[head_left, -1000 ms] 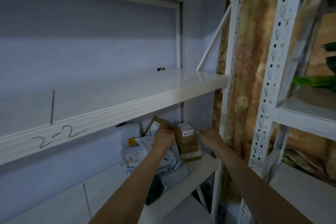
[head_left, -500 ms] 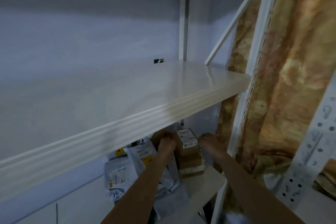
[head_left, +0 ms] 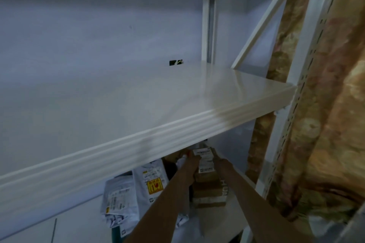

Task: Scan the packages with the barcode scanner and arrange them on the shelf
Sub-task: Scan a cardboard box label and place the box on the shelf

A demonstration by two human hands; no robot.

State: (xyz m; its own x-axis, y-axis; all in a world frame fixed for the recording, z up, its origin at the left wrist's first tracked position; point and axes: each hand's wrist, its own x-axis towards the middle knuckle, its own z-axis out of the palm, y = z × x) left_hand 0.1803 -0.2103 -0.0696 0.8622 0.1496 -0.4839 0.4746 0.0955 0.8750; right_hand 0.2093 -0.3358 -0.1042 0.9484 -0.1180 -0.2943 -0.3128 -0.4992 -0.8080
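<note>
Reaching under the big white shelf (head_left: pixel 177 130) that cuts across the middle of the frame, we've got both hands on a small cardboard box (head_left: pixel 205 159) at lower center. Our left hand (head_left: pixel 192 161) and right hand (head_left: pixel 223 163) grip its sides, fingers curled on it. It tops a stack of brown boxes (head_left: pixel 209 191), with grey mailer bags (head_left: pixel 136 193) just left on the lower shelf (head_left: pixel 219 221).
</note>
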